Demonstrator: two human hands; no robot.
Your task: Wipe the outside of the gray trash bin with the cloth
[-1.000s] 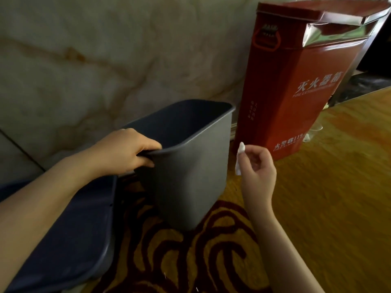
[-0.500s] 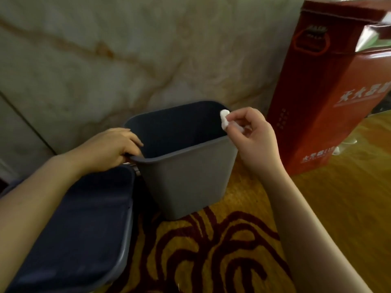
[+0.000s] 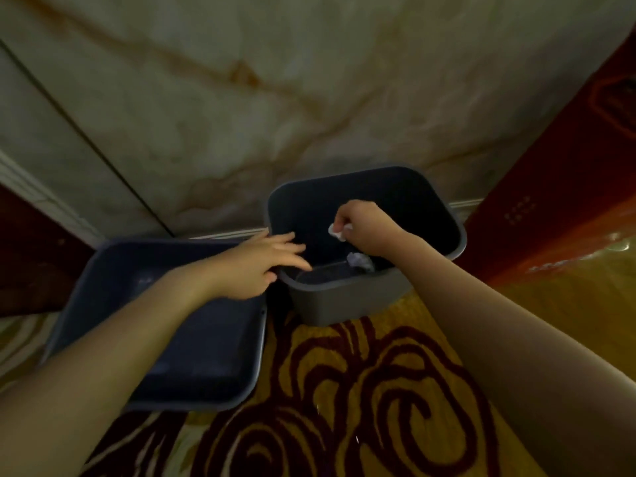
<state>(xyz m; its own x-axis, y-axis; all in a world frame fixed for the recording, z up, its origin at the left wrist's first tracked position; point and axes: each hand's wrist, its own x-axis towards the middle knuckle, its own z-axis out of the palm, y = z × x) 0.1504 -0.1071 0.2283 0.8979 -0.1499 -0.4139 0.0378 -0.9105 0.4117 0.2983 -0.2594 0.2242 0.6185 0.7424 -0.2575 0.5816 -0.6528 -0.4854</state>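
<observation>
Two grips show: my right grip [image 3: 364, 228] pinches one white cloth [image 3: 339, 231] over the mouth of the one gray bin [image 3: 344, 304] on the carpet [image 3: 344, 407]. My left grip [image 3: 261, 266] lies loose, fingers straight, at its left rim; one crumpled wad [image 3: 359, 261] lies inside.
</observation>
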